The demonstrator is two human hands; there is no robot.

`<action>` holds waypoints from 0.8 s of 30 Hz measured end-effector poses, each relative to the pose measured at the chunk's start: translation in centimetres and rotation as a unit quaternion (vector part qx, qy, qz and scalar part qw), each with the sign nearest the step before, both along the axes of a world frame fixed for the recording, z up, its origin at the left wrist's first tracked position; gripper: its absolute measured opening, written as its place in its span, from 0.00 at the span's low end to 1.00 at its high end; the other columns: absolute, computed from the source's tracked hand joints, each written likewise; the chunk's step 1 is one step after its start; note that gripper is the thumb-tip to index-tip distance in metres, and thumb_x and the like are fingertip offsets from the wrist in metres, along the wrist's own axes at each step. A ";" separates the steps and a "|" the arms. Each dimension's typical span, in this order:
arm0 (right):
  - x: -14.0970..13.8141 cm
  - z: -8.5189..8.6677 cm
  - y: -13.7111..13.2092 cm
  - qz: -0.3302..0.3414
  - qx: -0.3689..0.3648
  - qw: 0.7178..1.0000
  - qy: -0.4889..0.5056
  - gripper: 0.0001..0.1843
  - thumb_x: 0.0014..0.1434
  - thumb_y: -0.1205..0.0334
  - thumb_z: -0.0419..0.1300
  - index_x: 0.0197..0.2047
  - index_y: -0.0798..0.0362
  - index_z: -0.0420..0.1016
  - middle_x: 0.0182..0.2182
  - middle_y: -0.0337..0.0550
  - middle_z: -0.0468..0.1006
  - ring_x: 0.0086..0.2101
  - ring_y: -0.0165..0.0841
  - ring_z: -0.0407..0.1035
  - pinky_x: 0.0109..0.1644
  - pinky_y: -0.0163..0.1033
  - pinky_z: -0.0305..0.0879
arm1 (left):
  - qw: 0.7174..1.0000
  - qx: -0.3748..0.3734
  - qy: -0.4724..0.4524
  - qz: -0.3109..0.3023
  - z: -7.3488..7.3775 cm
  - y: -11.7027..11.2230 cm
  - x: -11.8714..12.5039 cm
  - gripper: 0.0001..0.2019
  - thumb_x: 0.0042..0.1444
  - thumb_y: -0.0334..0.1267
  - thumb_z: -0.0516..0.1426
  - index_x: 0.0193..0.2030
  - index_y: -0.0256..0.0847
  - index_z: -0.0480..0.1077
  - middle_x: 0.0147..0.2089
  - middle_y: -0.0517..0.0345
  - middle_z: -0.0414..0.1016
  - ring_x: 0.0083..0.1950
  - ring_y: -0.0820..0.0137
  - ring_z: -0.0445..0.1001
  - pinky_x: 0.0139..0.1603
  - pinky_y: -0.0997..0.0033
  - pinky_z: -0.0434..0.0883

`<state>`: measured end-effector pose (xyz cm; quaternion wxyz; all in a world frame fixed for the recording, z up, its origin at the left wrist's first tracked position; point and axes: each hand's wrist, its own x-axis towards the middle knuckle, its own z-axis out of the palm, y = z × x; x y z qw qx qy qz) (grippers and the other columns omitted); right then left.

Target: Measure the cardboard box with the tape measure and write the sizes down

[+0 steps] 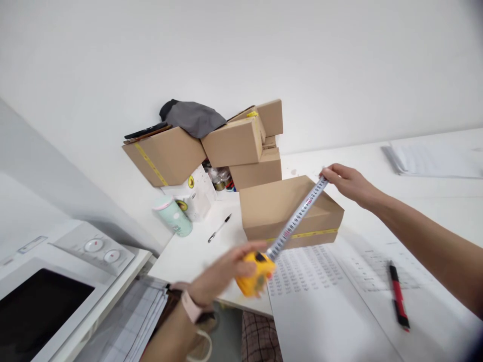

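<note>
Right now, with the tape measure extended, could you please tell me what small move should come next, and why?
I'd perhaps suggest turning the blade to line up with one edge of the cardboard box. In this view it slants across the box, stretched between the yellow case in the left hand and its far end, pinched in the right hand.

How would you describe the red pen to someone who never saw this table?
On the white table, printed sheets lie before the nearest cardboard box. The red pen lies on the right sheet; its red colour distinguishes it from the slimmer pen left of the box.
</note>
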<state>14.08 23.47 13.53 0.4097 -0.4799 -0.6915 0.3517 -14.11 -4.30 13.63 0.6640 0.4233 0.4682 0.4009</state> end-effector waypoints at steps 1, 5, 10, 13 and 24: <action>-0.9 0.5 0.2 0.027 0.006 0.999 -0.023 0.18 0.64 0.43 0.58 0.34 0.48 0.75 0.38 0.45 0.79 0.42 0.42 0.70 0.46 0.44 0.66 | 0.997 -0.039 -0.069 -0.020 -1.5 -0.9 2.3 0.34 0.45 0.46 0.73 0.59 0.42 0.71 0.44 0.50 0.81 0.35 0.63 0.80 0.39 0.59 0.77; -5.8 1.8 1.9 0.134 0.059 0.977 -0.152 0.18 0.66 0.48 0.55 0.32 0.51 0.75 0.37 0.48 0.79 0.40 0.41 0.71 0.47 0.43 0.65 | 0.974 -0.078 -0.211 -0.004 -5.9 -1.4 11.0 0.33 0.35 0.42 0.76 0.49 0.39 0.71 0.40 0.50 0.80 0.34 0.66 0.79 0.37 0.66 0.75; -10.4 1.5 4.6 0.121 0.088 0.958 -0.243 0.18 0.66 0.52 0.56 0.26 0.50 0.72 0.32 0.50 0.78 0.43 0.44 0.71 0.51 0.43 0.65 | 0.960 -0.019 -0.265 0.087 -5.1 1.6 15.7 0.34 0.37 0.52 0.74 0.48 0.38 0.68 0.42 0.48 0.78 0.34 0.65 0.78 0.37 0.62 0.76; -11.0 0.5 5.6 0.108 0.079 0.959 -0.249 0.17 0.67 0.52 0.55 0.29 0.50 0.74 0.33 0.50 0.80 0.42 0.44 0.72 0.48 0.42 0.66 | 0.956 -0.001 -0.276 0.094 -4.3 2.5 15.7 0.33 0.40 0.56 0.72 0.48 0.38 0.68 0.41 0.49 0.77 0.33 0.62 0.79 0.40 0.51 0.78; -10.6 -0.9 6.8 0.090 0.071 0.963 -0.243 0.13 0.64 0.52 0.61 0.32 0.51 0.77 0.38 0.50 0.83 0.41 0.42 0.74 0.45 0.40 0.63 | 0.959 -0.009 -0.272 0.078 -2.8 3.0 15.3 0.31 0.43 0.59 0.71 0.44 0.38 0.71 0.41 0.51 0.75 0.34 0.65 0.78 0.37 0.58 0.79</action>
